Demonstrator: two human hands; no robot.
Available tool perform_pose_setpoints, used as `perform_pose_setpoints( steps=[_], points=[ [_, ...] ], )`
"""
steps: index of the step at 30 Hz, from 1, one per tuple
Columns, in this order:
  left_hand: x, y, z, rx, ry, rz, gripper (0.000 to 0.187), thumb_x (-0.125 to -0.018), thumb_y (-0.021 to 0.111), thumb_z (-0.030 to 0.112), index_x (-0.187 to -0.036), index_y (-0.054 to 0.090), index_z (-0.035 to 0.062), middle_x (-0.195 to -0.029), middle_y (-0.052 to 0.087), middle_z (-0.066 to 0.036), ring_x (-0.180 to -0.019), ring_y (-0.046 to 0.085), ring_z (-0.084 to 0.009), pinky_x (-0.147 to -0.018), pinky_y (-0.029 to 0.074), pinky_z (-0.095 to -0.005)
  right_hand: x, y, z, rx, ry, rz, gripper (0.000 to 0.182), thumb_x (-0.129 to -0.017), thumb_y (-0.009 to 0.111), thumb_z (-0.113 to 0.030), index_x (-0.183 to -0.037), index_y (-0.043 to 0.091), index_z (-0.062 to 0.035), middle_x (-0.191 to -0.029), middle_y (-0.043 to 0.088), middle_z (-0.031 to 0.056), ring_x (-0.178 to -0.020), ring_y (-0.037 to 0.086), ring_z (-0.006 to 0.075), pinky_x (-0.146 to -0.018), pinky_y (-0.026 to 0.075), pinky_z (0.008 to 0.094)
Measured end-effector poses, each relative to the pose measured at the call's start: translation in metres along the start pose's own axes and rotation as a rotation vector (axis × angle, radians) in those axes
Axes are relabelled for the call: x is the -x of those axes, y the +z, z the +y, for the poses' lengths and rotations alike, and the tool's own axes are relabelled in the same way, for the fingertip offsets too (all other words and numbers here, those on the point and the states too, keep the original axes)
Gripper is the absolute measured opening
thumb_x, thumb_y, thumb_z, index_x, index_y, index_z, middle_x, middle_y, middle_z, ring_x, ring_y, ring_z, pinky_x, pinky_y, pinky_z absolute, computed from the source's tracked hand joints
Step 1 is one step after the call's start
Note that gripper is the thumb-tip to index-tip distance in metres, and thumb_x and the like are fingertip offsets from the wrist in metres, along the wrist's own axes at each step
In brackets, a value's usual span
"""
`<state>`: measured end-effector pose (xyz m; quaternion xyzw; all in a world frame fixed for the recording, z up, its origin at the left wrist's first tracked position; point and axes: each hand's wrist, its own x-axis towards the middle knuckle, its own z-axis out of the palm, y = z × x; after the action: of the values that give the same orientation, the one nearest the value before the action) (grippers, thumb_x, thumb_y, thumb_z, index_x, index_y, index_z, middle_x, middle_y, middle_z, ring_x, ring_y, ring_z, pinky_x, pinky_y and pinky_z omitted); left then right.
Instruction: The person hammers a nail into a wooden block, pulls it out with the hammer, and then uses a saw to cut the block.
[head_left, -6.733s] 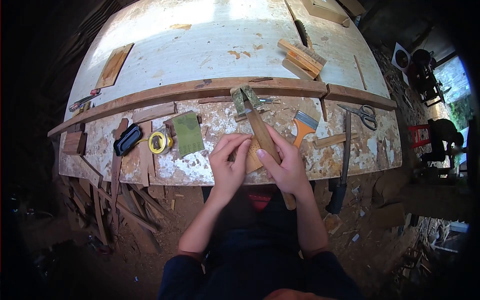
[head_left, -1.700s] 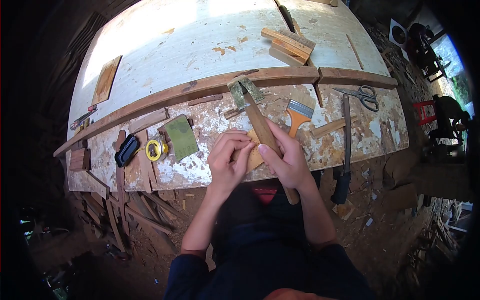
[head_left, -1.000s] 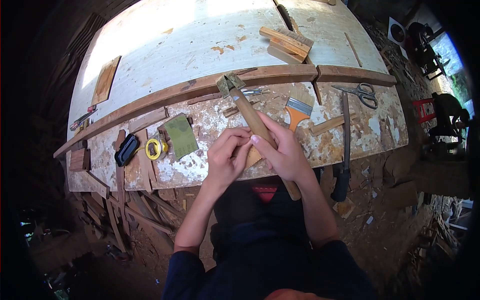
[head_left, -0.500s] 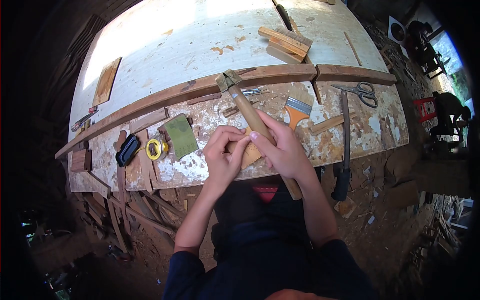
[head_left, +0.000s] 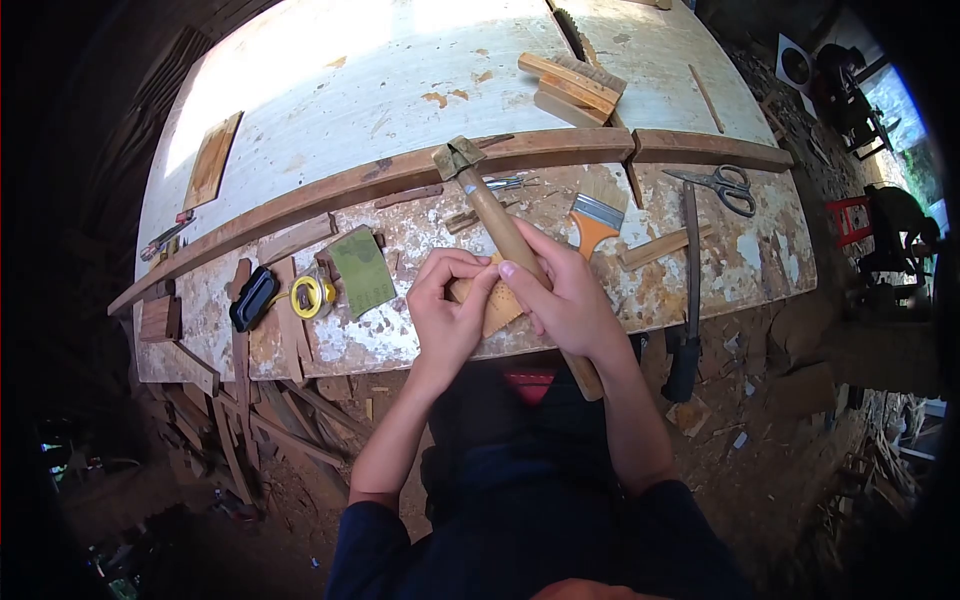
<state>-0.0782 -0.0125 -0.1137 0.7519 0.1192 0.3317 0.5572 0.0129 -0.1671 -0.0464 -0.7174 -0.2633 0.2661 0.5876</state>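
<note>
My right hand (head_left: 566, 290) is wrapped round the wooden handle of a hammer-like tool (head_left: 493, 215), whose metal head points up and left over the bench. Close beside it, my left hand (head_left: 448, 305) has its thumb and index finger pinched together near the handle; what they hold, if anything, is too small to tell. Beneath both hands lies a light-brown wooden piece (head_left: 503, 312) with small dots, partly covered by the fingers. An orange-handled brush (head_left: 596, 222) rests to the right of the handle.
A long wooden beam (head_left: 400, 172) crosses the worn bench (head_left: 400, 345). At left are green sandpaper (head_left: 361, 272), a yellow tape roll (head_left: 312, 296) and a black case (head_left: 255, 299). Scissors (head_left: 722, 184) and a long dark tool (head_left: 692, 265) lie at right; wood blocks (head_left: 575, 85) sit beyond.
</note>
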Motion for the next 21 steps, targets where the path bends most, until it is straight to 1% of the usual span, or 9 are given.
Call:
perform_pose_setpoints(
  steps=[3,6,7,10,11,14,15,18,21],
  points=[
    [-0.008,-0.007,0.0,0.025,-0.089,-0.074,0.014,-0.09,0.084,-0.002,-0.089,0.071,-0.0039,-0.098,0.071,-0.012,-0.092,0.073,-0.0204,-0.083,0.058,-0.0309,0.0,0.0,-0.002,-0.001,0.023,-0.009,0.062,-0.105,0.067,-0.03,-0.157,0.054,0.0007,-0.105,0.077,0.0256,-0.098,0.078,0.0278,-0.088,0.057,0.0397],
    [-0.001,-0.007,0.015,-0.205,0.239,-0.096,0.015,-0.089,0.086,-0.001,-0.089,0.071,-0.004,-0.097,0.071,-0.012,-0.091,0.073,-0.0201,-0.079,0.058,-0.03,-0.002,0.001,0.002,-0.014,-0.016,0.002,0.062,-0.105,0.067,-0.03,-0.157,0.054,0.0006,-0.102,0.077,0.0243,-0.095,0.077,0.0266,-0.087,0.057,0.0395],
    [-0.001,-0.008,0.015,-0.222,0.297,-0.112,0.015,-0.087,0.087,-0.001,-0.091,0.073,-0.0038,-0.098,0.071,-0.012,-0.088,0.072,-0.0201,-0.076,0.057,-0.0296,-0.002,0.0,0.002,-0.012,-0.012,0.002,0.061,-0.105,0.067,-0.03,-0.157,0.054,0.0005,-0.101,0.077,0.024,-0.095,0.077,0.0263,-0.087,0.057,0.0396],
    [0.0,-0.006,0.011,-0.083,0.17,-0.004,0.012,-0.088,0.087,-0.001,-0.095,0.078,-0.0027,-0.099,0.072,-0.011,-0.089,0.072,-0.0199,-0.078,0.058,-0.03,-0.002,0.001,0.003,-0.012,-0.02,0.0,0.061,-0.106,0.067,-0.029,-0.157,0.054,0.0003,-0.1,0.076,0.0232,-0.093,0.076,0.0252,-0.087,0.057,0.0394],
    [0.001,-0.009,0.014,-0.066,0.081,-0.001,0.011,-0.089,0.086,-0.002,-0.1,0.082,-0.0018,-0.101,0.075,-0.011,-0.092,0.073,-0.0193,-0.081,0.058,-0.0297,-0.001,0.0,0.002,-0.011,-0.019,0.003,0.06,-0.106,0.067,-0.029,-0.157,0.054,0.0002,-0.1,0.076,0.0227,-0.093,0.076,0.0246,-0.086,0.057,0.0392],
    [0.005,-0.014,0.01,0.03,0.0,-0.016,0.013,-0.09,0.085,-0.002,-0.103,0.084,-0.0015,-0.1,0.076,-0.011,-0.095,0.073,-0.0186,-0.084,0.058,-0.0295,-0.001,0.001,0.0,-0.016,-0.001,0.002,0.06,-0.106,0.067,-0.028,-0.157,0.054,-0.0001,-0.098,0.076,0.0208,-0.089,0.074,0.0222,-0.083,0.057,0.0381],
    [0.005,-0.015,0.01,0.029,-0.001,-0.023,0.015,-0.09,0.085,-0.004,-0.104,0.084,-0.002,-0.101,0.078,-0.011,-0.095,0.074,-0.0177,-0.085,0.058,-0.0294,0.0,0.001,0.0,-0.024,0.009,-0.001,0.059,-0.106,0.067,-0.028,-0.157,0.054,-0.0002,-0.098,0.076,0.02,-0.087,0.074,0.0212,-0.082,0.057,0.0376],
    [0.007,-0.012,0.006,0.069,-0.079,-0.001,0.014,-0.088,0.086,-0.004,-0.102,0.084,-0.0027,-0.1,0.08,-0.012,-0.097,0.075,-0.0194,-0.087,0.058,-0.0315,-0.001,0.001,-0.001,-0.05,0.022,-0.009,0.059,-0.106,0.067,-0.027,-0.157,0.055,-0.0004,-0.097,0.076,0.0179,-0.084,0.072,0.0179,-0.079,0.057,0.0362],
    [0.007,-0.009,0.002,0.07,-0.039,0.048,0.013,-0.087,0.086,-0.004,-0.099,0.084,-0.0032,-0.099,0.081,-0.014,-0.098,0.075,-0.0222,-0.091,0.058,-0.0342,0.001,0.0,-0.003,-0.058,0.063,-0.016,0.058,-0.106,0.067,-0.026,-0.157,0.055,-0.0004,-0.095,0.075,0.0167,-0.082,0.07,0.0159,-0.077,0.056,0.0353]
  ],
)
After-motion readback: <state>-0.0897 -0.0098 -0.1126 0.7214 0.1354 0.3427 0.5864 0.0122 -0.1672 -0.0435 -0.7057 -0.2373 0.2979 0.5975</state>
